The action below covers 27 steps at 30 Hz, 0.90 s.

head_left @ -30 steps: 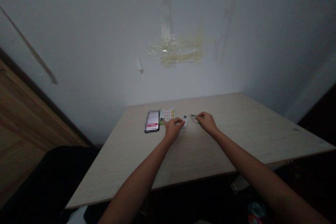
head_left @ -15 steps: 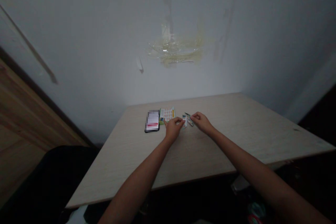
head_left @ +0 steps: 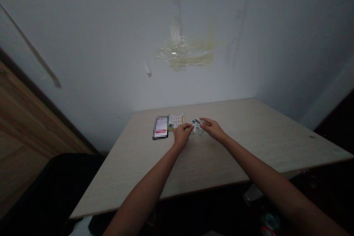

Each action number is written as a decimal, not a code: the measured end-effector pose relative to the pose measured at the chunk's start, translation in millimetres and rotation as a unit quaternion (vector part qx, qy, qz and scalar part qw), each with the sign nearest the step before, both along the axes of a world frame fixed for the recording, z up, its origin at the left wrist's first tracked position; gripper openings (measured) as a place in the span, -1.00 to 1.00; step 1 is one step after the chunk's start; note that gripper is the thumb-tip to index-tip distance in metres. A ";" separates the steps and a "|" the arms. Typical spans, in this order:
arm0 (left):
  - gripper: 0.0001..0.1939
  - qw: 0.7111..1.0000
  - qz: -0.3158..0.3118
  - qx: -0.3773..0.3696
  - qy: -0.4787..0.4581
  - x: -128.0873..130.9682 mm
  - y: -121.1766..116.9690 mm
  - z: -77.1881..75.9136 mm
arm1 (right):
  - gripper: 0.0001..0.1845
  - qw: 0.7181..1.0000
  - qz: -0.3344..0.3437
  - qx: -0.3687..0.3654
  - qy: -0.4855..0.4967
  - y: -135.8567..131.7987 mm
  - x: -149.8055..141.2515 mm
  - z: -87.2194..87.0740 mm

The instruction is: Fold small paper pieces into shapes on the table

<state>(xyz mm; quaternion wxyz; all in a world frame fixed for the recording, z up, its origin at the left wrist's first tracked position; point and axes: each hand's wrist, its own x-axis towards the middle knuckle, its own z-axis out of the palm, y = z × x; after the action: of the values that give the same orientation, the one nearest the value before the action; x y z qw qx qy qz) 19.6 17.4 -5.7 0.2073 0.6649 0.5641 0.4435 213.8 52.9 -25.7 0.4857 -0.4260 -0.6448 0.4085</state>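
Observation:
A small white piece with coloured print lies between my hands, too small and dim to name exactly. My left hand is closed in a pinch on its left edge. My right hand is at the piece's right side, with a bent or peeled strip at the thumb and lower fingers. Its index finger is raised and stretched to the left, near a thin dark tip. Behind my left hand lies a printed sheet with rows of small pictures, its near part covered by the fingers.
A phone with a lit, partly blurred screen lies left of the sheet. All this rests on a pale wooden table against a wall with old tape. A dark chair-like shape stands at the left.
My right index finger has lifted and straightened away from the thumb. The right part of the small printed piece has shifted and looks more bent. My left hand stays in place.

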 end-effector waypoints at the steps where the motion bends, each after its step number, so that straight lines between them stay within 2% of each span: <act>1: -0.80 1.000 0.001 0.002 -0.001 -0.2 0.1 0.0 | -0.42 1.000 -0.001 0.004 -0.009 -0.7 0.4 1.0; 17: -0.80 1.000 0.002 0.012 0.013 -0.6 -1.5 1.4 | -0.55 1.000 -0.003 0.005 -0.002 0.1 -2.3 -5.1; 27: -0.79 1.000 0.001 0.020 0.020 0.0 -3.7 4.3 | -0.51 1.000 0.003 0.001 -0.020 -1.6 -2.2 -5.3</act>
<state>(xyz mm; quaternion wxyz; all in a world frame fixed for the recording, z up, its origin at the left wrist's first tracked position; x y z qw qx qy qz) 19.6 13.7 -1.4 0.1823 0.6770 0.5600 0.4413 211.6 51.3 -31.0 0.4720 -0.4316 -0.6562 0.4005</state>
